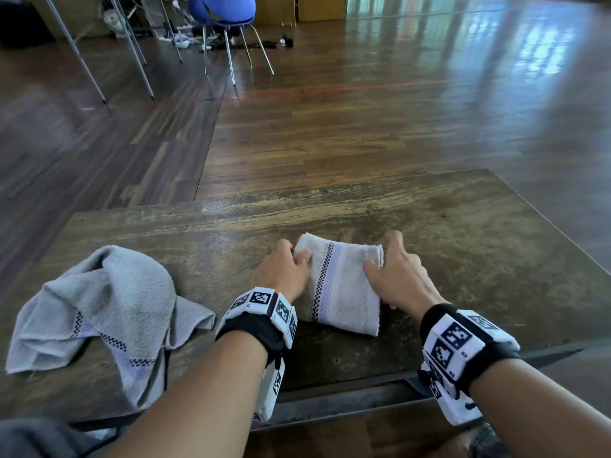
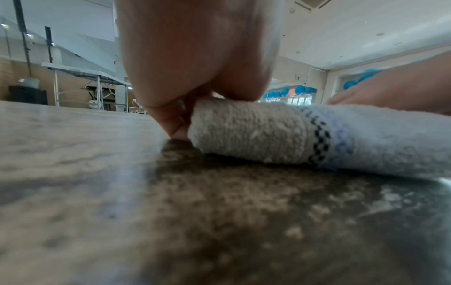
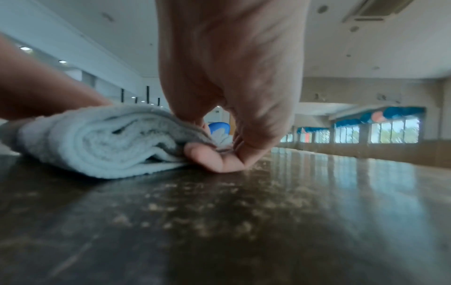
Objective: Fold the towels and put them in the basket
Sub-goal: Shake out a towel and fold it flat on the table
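A folded pale towel point(image 1: 344, 285) with a checkered and lilac stripe lies on the wooden table point(image 1: 463, 233) in front of me. My left hand point(image 1: 284, 269) grips its left end, thumb on top and fingers curled at the edge point(image 2: 195, 108). My right hand point(image 1: 393, 269) pinches the right end, where the folded layers point(image 3: 109, 142) show, with thumb and fingers point(image 3: 214, 158) at the far corner. A second grey towel point(image 1: 109, 312) lies crumpled at the table's left. No basket is in view.
The table's near edge point(image 1: 347, 391) runs just under my wrists. Beyond the far edge is wooden floor, with a blue chair point(image 1: 221, 14) and metal table legs point(image 1: 132, 47) at the back left.
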Available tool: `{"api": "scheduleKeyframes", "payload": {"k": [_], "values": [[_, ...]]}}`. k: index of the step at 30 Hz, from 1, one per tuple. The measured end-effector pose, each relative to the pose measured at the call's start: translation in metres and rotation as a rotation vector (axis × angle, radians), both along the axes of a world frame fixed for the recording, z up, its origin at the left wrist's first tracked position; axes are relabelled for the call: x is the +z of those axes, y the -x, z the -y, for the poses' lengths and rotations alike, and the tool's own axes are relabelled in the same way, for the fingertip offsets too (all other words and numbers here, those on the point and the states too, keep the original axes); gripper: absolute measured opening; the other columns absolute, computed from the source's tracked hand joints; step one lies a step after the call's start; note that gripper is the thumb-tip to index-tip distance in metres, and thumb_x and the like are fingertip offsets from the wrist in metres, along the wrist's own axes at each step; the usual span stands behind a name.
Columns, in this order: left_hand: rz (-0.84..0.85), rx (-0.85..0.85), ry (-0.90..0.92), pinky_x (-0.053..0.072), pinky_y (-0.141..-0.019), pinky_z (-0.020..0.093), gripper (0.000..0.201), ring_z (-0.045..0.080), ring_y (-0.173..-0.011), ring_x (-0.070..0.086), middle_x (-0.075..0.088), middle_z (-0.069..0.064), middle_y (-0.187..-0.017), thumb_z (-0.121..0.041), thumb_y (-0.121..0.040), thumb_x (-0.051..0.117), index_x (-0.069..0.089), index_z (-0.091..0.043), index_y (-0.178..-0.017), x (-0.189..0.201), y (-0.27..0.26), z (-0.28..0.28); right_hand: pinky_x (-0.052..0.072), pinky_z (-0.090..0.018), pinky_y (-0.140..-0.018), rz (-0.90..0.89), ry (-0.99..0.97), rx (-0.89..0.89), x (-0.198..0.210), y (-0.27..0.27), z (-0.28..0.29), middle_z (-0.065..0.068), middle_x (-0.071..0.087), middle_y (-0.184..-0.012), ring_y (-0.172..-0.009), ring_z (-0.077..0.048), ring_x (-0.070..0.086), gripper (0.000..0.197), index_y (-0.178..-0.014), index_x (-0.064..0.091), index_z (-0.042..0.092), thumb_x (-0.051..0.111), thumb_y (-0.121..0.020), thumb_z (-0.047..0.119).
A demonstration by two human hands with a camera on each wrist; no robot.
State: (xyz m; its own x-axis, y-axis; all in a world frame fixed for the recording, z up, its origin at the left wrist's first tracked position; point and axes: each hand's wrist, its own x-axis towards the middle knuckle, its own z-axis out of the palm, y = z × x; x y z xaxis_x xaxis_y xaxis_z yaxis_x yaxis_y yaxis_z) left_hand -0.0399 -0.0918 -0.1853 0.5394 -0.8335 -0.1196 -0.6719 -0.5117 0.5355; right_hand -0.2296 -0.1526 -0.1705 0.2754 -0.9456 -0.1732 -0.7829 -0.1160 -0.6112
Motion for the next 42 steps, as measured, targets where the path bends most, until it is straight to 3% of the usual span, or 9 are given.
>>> {"api": "scheduleKeyframes", "payload": {"k": [7, 12, 19, 23, 26, 29, 32, 37, 42], "values": [[-0.114, -0.094, -0.004, 0.052, -0.071, 0.038, 0.057, 0.018, -0.078, 0.059, 0.05, -0.002, -0.104, -0.036, -0.088, 0.058, 0.023, -0.025, -0.131, 0.01, -0.003, -0.017, 0.055, -0.041, -0.069, -0.187, 0.08, 0.092, 0.01, 0.004, -0.008, -0.004, 0.052, -0.089, -0.076, -0.029, 0.061, 0.021, -0.094, 0.049, 0.018, 0.039, -0.096, 0.036], [0.321, -0.2, 0.216, 0.042, -0.086, 0.036, 0.023, 0.019, -0.095, 0.043, 0.036, -0.002, -0.104, -0.039, -0.088, 0.051, 0.039, -0.026, -0.102, 0.008, 0.011, -0.048, 0.049, -0.034, -0.064, -0.301, 0.031, 0.093, 0.012, 0.019, -0.015, 0.002, 0.065, -0.075, -0.068, -0.025, 0.065, 0.027, -0.077, 0.054, 0.019, 0.045, -0.082, 0.043], [0.255, -0.256, 0.146, 0.035, -0.102, 0.038, 0.021, 0.015, -0.108, 0.044, 0.047, -0.009, -0.108, -0.046, -0.092, 0.043, 0.048, -0.033, -0.107, 0.005, 0.021, -0.059, 0.05, -0.026, -0.043, -0.062, -0.535, 0.135, 0.019, 0.021, -0.019, -0.019, 0.075, -0.07, -0.055, -0.031, 0.072, 0.037, -0.112, 0.049, -0.004, 0.034, -0.093, 0.024], [0.221, -0.345, 0.119, 0.025, -0.116, 0.04, 0.034, 0.018, -0.134, 0.037, 0.047, -0.005, -0.137, -0.034, -0.099, 0.039, 0.048, -0.028, -0.131, 0.012, 0.023, -0.052, 0.05, -0.034, -0.062, -0.307, 0.12, 0.106, 0.021, 0.026, -0.02, 0.005, 0.07, -0.072, -0.059, -0.021, 0.065, 0.032, -0.087, 0.053, 0.023, 0.043, -0.083, 0.053], [0.258, -0.484, -0.043, 0.007, -0.125, 0.047, 0.049, 0.024, -0.154, 0.0, 0.016, 0.003, -0.165, -0.03, -0.104, 0.029, 0.03, -0.018, -0.152, 0.009, 0.035, -0.045, 0.044, -0.035, -0.06, -0.029, 0.518, 0.076, 0.016, 0.016, -0.025, 0.01, 0.058, -0.081, -0.068, -0.022, 0.056, 0.014, -0.085, 0.047, 0.026, 0.049, -0.09, 0.04], [0.317, -0.579, -0.119, -0.005, -0.124, 0.049, 0.055, 0.024, -0.15, -0.027, -0.015, 0.001, -0.167, -0.036, -0.106, 0.021, 0.011, -0.024, -0.159, 0.005, 0.044, -0.039, 0.051, -0.04, -0.085, 0.076, 0.491, 0.311, 0.002, 0.001, -0.024, 0.006, 0.058, -0.117, -0.104, -0.02, 0.059, 0.023, -0.118, 0.054, 0.024, 0.049, -0.097, 0.033], [0.269, -0.54, -0.139, -0.009, -0.124, 0.048, 0.062, 0.022, -0.149, -0.029, -0.021, 0.0, -0.165, -0.034, -0.105, 0.028, 0.0, -0.03, -0.16, -0.001, 0.046, -0.034, 0.022, -0.036, -0.122, -0.017, 0.41, 0.499, -0.017, -0.005, -0.02, 0.004, 0.035, -0.16, -0.15, -0.012, 0.025, 0.05, -0.153, 0.036, 0.019, 0.036, -0.105, 0.034], [0.168, -0.437, -0.066, -0.016, -0.122, 0.035, 0.064, 0.007, -0.148, -0.026, -0.025, -0.007, -0.163, -0.04, -0.106, 0.015, -0.019, -0.021, -0.156, -0.016, 0.043, -0.028, -0.006, -0.034, -0.126, -0.139, 0.271, 0.512, -0.037, -0.004, -0.013, 0.014, -0.004, -0.168, -0.151, 0.003, -0.013, 0.063, -0.162, -0.002, 0.026, 0.019, -0.106, 0.048], [0.18, -0.427, -0.039, -0.019, -0.12, 0.033, 0.063, 0.002, -0.146, -0.029, -0.028, -0.012, -0.161, -0.046, -0.104, 0.012, -0.018, -0.026, -0.156, -0.026, 0.036, -0.025, -0.01, -0.034, -0.124, -0.191, 0.201, 0.444, -0.037, -0.01, -0.015, 0.013, -0.017, -0.167, -0.149, 0.001, -0.022, 0.067, -0.16, -0.009, 0.024, 0.013, -0.104, 0.054]]}}
